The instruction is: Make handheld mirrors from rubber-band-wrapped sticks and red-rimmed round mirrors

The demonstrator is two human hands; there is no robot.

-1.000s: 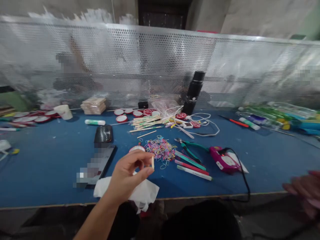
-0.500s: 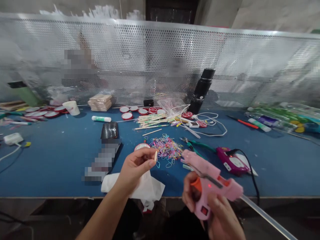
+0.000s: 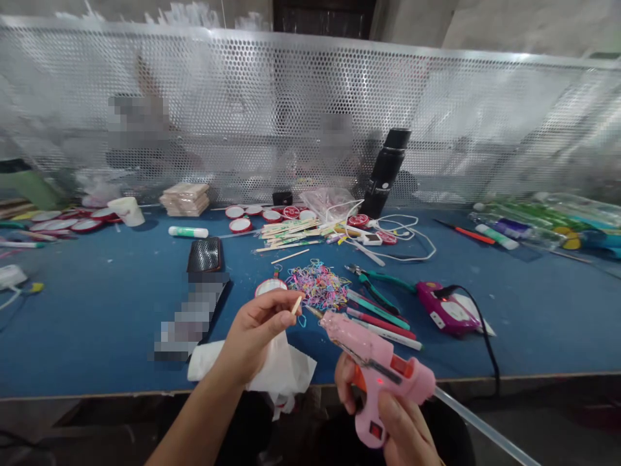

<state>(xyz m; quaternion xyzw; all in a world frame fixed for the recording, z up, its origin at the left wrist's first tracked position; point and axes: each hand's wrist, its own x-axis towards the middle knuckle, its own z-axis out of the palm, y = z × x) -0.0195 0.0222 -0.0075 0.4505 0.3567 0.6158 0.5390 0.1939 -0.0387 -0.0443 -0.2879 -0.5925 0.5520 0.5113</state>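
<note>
Between thumb and fingers, my left hand (image 3: 259,330) pinches a short piece of wooden stick (image 3: 297,304) upright. My right hand (image 3: 383,401) is wrapped round the handle of a pink hot glue gun (image 3: 369,353), fingers at its orange trigger. The gun's metal nozzle points left, close to the wooden stick piece; contact between them cannot be made out. A clear glue stick (image 3: 480,424) juts from the gun's rear. Just behind my hands lies a pile of colourful small rubber bands (image 3: 317,285). White tissue (image 3: 291,366) lies under my left hand, and a round red-rimmed disc (image 3: 270,287) is partly hidden behind it.
Several markers (image 3: 388,331), green-handled pliers (image 3: 378,288) and a purple device (image 3: 449,309) with a black cord lie to the right. Farther back are wooden sticks (image 3: 291,233), a black bottle (image 3: 387,171) and a white cable (image 3: 422,249). A perforated metal screen (image 3: 252,116) stands behind.
My right hand has brought the glue gun leftward, its nozzle now close to the wooden stick piece. That piece has tilted slightly in my left hand. The markers have come into view.
</note>
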